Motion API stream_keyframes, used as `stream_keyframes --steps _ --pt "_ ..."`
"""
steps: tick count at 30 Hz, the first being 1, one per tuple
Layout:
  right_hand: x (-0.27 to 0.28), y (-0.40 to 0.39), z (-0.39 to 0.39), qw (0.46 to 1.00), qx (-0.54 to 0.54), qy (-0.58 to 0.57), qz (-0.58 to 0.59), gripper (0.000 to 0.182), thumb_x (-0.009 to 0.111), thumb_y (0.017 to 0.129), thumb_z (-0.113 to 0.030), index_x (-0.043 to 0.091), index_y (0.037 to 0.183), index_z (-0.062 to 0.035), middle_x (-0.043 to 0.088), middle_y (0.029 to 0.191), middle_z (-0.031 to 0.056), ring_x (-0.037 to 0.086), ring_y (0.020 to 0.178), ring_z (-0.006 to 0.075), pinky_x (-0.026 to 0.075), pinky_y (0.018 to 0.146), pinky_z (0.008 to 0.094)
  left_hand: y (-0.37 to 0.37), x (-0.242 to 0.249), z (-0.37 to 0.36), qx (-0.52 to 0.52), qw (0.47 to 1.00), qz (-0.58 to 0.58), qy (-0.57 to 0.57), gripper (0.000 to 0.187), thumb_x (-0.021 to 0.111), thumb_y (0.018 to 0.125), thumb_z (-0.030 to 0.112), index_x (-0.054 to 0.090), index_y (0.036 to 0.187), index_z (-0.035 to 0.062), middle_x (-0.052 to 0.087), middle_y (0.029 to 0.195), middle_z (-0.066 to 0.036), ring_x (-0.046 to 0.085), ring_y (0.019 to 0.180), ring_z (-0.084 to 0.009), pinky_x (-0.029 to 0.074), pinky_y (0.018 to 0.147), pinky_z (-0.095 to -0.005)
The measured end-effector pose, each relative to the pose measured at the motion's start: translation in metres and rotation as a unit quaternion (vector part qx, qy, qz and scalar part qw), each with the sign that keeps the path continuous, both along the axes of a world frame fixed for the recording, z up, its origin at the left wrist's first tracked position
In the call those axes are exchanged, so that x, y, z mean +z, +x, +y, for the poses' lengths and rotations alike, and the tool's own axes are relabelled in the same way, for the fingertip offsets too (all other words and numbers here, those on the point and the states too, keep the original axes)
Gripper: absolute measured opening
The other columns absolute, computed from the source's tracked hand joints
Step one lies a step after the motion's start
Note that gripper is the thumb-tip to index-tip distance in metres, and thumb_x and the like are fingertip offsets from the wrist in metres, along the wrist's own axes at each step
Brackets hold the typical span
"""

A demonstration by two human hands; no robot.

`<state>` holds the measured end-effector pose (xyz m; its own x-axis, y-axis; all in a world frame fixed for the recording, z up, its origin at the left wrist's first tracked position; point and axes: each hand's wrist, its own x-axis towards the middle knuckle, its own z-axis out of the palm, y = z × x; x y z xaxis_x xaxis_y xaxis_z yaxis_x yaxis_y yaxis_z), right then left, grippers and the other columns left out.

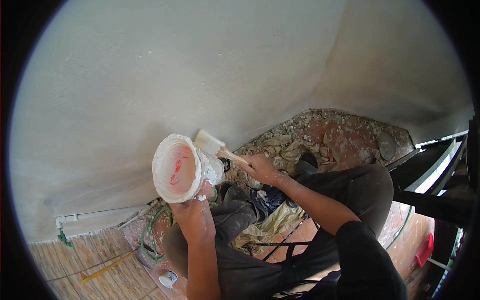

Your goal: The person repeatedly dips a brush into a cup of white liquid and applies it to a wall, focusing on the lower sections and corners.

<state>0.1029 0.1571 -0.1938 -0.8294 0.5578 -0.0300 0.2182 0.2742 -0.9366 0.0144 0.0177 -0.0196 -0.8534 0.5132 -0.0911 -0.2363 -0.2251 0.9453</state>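
My left hand (194,212) grips a paint-crusted white bucket (162,175) from below, its mouth tilted toward me. Red streaks show on the inner wall of the bucket. A paintbrush (225,151) with a pale wooden handle is in my right hand (261,169), fingers closed round the handle. Its bristles point up and left, right beside the bucket's rim and in front of the white wall (150,85). White paint specks mark both hands.
Crumpled, dusty sheeting (272,155) and rubble lie along the wall's foot. At lower left are a white pipe (107,213), a green hose (146,235) and a small white tub (168,279). A red dustpan-like object (425,249) lies at right.
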Motion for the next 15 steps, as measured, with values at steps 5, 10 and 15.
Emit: stream_keyframes --steps 5,10,15 --pt "-0.037 0.009 0.021 0.976 -0.139 -0.045 -0.162 0.046 0.047 0.094 -0.047 0.063 0.092 -0.0035 0.061 0.074 0.0178 0.059 0.068 0.0357 0.044 0.063 0.0438 0.008 0.015 -0.006 -0.040 0.998 0.011 -0.040 0.062 0.064 0.080 -0.005 0.036 0.135 0.0015 0.047 0.130 -0.014 0.047 0.120 -0.0293 0.035 0.103 -0.0522" --pt "-0.179 0.055 0.045 0.925 -0.229 -0.139 -0.269 0.051 0.046 0.092 -0.051 0.064 0.090 -0.0027 0.062 0.074 0.0196 0.061 0.071 0.0370 0.045 0.065 0.0468 0.006 0.014 -0.006 -0.043 0.999 0.003 -0.004 0.065 0.063 0.079 -0.005 0.034 0.136 0.0008 0.045 0.131 -0.016 0.045 0.123 -0.0310 0.033 0.105 -0.0536" --pt "-0.073 0.028 0.038 0.959 -0.119 0.082 -0.242 0.046 0.048 0.092 -0.047 0.064 0.088 -0.0038 0.061 0.069 0.0195 0.062 0.067 0.0359 0.045 0.058 0.0481 0.001 0.010 -0.005 -0.044 0.999 0.029 0.004 0.065 0.062 0.080 -0.005 0.032 0.137 0.0013 0.043 0.133 -0.017 0.044 0.124 -0.0322 0.032 0.105 -0.0552"
